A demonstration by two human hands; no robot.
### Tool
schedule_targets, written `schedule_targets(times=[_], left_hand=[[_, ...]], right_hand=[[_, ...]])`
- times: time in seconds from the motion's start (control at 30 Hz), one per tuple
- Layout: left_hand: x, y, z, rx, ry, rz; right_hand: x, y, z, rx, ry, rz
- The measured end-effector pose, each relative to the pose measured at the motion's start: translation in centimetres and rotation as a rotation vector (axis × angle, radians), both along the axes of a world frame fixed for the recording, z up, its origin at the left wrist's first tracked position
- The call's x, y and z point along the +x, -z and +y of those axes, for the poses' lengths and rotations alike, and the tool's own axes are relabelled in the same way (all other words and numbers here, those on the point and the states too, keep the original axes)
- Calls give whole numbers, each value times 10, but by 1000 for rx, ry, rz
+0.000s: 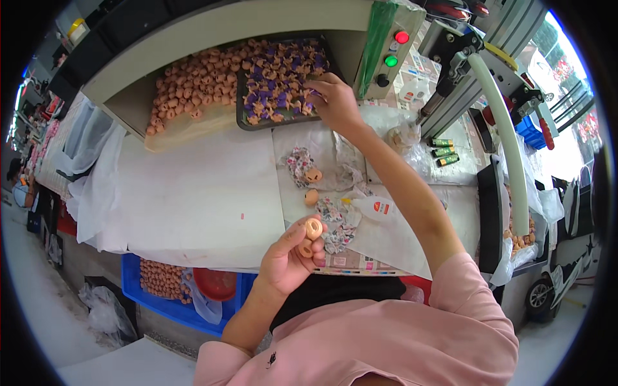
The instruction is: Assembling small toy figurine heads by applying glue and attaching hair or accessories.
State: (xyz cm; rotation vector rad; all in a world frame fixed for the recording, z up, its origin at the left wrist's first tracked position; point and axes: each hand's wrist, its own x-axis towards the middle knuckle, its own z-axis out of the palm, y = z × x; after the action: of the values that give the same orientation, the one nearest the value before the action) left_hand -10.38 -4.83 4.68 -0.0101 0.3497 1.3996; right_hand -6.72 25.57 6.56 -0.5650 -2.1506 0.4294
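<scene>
My left hand (283, 260) is closed around two small round tan hollow pieces (314, 228) with dark openings, like little doll heads. It is above the front edge of the worktable. My right hand (335, 103) reaches over the right side of a black tray (257, 124) full of small tan and purple parts (277, 74). Its fingers are pinched at the parts; what they hold is too small to make out. Two more tan pieces, one (313, 175) on a floral cloth (298, 161) and one (311, 197) nearer me, lie between my hands.
A pile of tan pieces (193, 83) fills the grey housing (148, 67) beside the tray. Right of the cloths lie a white bottle (376, 207) and three green-black tubes (444, 152). A metal stand (473, 83) rises at right. Below left is a blue bin (132, 276).
</scene>
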Motion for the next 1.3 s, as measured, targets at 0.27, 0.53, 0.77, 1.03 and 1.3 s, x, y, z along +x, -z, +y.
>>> schedule_targets(times=[0.27,0.53,0.77,1.03,1.3], left_hand=[[13,11,27,15,-97,237],[46,15,33,67,-45,431],[68,19,26,86,-82,610],[78,16,21,132,-184,810],[83,10,12,111,-224,836]], right_hand=[[114,-35,-140,-904,-200,4],[174,2,-184,-841,-160,169],[195,-5,-198,-662,-42,69],[203,-5,-199,-601,-133,95],[194,2,-221,-440,-14,157]])
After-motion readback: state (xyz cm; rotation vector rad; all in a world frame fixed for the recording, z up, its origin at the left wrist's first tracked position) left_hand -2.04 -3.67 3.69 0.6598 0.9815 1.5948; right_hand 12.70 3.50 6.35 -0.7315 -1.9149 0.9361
